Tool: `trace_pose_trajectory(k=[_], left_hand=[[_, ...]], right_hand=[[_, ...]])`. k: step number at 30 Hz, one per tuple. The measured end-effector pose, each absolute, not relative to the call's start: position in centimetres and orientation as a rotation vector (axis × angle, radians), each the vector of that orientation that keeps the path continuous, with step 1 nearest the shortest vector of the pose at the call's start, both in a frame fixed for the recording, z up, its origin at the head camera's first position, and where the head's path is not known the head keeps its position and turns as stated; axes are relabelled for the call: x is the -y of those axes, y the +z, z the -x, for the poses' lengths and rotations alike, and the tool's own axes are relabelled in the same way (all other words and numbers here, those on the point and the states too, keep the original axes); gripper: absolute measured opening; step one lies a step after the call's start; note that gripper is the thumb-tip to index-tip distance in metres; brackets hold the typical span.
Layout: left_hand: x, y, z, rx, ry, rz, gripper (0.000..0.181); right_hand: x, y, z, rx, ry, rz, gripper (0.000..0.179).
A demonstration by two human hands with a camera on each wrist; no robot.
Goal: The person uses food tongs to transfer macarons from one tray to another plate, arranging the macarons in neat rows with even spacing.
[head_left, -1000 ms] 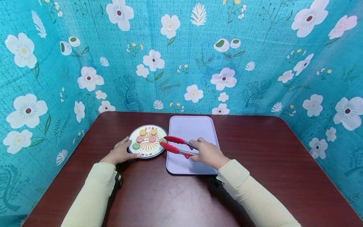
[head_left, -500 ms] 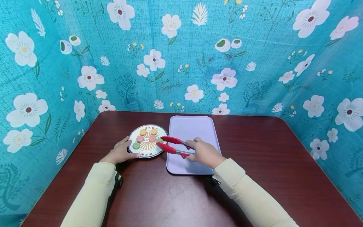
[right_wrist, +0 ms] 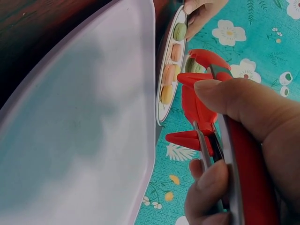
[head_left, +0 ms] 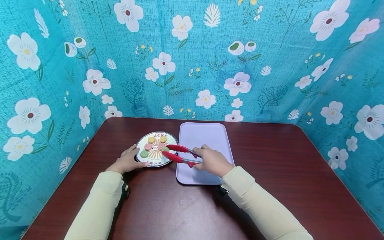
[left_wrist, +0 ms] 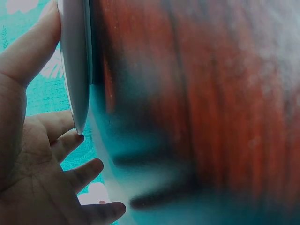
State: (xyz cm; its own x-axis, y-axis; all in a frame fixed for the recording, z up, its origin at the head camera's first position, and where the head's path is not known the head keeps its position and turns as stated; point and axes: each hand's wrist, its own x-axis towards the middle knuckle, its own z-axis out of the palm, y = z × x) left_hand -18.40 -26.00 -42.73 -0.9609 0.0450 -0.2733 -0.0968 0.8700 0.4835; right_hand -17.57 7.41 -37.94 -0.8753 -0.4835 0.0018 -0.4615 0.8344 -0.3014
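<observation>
My right hand [head_left: 213, 161] grips red-tipped metal tongs [head_left: 175, 158] over the tray's left edge. Between the tong tips sits a green macaron [head_left: 165, 149], held above the right part of a round patterned plate [head_left: 156, 154]. On that plate lie two yellow macarons [head_left: 151, 140], two pink macarons [head_left: 148, 146] and another green macaron [head_left: 144, 154]. The right pink one is partly covered by the tongs. My left hand [head_left: 127, 161] holds the plate's left side, thumb at the near rim; the left wrist view has its fingers [left_wrist: 63, 124] against the plate's edge.
A pale purple rectangular tray [head_left: 204, 133] lies right of the plate, close beside it. Both stand on a dark red-brown table [head_left: 270, 150]. Behind the table hangs a teal flowered cloth [head_left: 192, 66].
My right hand has moved left with the tongs, carrying the green macaron from the plate's right rim further in over the plate. My left hand stays in place on the plate.
</observation>
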Motion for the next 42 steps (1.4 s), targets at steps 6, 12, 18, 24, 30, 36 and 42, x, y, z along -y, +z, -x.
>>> trace_pose_trajectory(k=[6,12,18,24,30,36,42], left_hand=[[26.0,-42.6,18.4,-2.770,0.726,0.035,0.103],[25.9,-42.6,18.4,-2.765,0.719,0.042,0.102],[25.9,-42.6,18.5,-2.766,0.717,0.037,0.101],[26.0,-42.7,18.4,-2.767,0.728,0.038,0.102],[26.0,-42.9,18.3,-2.763,0.739,0.044,0.104],[25.9,-42.8,18.2,-2.760,0.738,0.043,0.104],[25.9,-42.7,18.3,-2.761,0.726,0.044,0.102]], right_hand=[[-7.1,-37.8,17.6,-2.931,-0.455,0.776,0.056],[-6.8,-37.7,17.7,-2.917,-0.463,0.776,0.057],[-6.6,-37.8,18.0,-2.907,-0.451,0.758,0.058],[-6.3,-37.9,18.2,-2.900,-0.425,0.773,0.058],[-6.1,-37.8,18.2,-2.884,-0.420,0.770,0.059],[-5.9,-37.8,18.3,-2.874,-0.403,0.758,0.061],[-5.6,-37.7,18.4,-2.855,-0.392,0.759,0.060]])
